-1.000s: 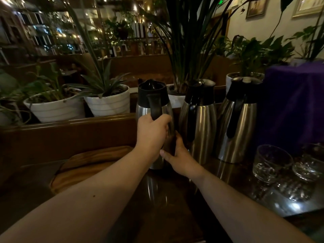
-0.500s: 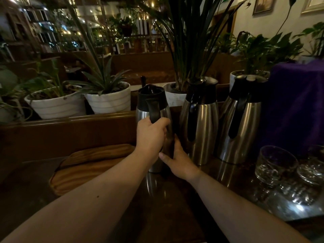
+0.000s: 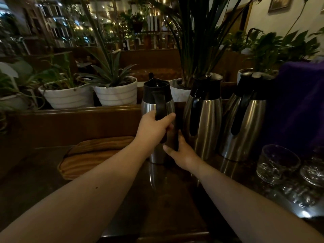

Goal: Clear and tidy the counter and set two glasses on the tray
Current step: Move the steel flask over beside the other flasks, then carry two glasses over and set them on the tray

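Note:
Three steel jugs with black lids stand in a row at the back of the dark counter (image 3: 175, 199). My left hand (image 3: 154, 128) is closed around the black handle of the leftmost jug (image 3: 149, 107). My right hand (image 3: 182, 153) presses flat against that jug's lower right side. The middle jug (image 3: 204, 116) and the right jug (image 3: 245, 118) stand untouched. A wooden tray (image 3: 87, 158) lies left of the held jug. Two clear glasses (image 3: 277, 165) (image 3: 313, 171) sit at the far right; the second is cut off by the frame edge.
A raised wooden ledge (image 3: 70, 123) runs behind the counter, carrying white plant pots (image 3: 116, 93) with leafy plants. A purple-draped object (image 3: 301, 106) rises at the right, behind the glasses. The counter's front edge is near the bottom of the view.
The leftmost jug has shifted slightly left and back with both hands on it. The view has tilted a little.

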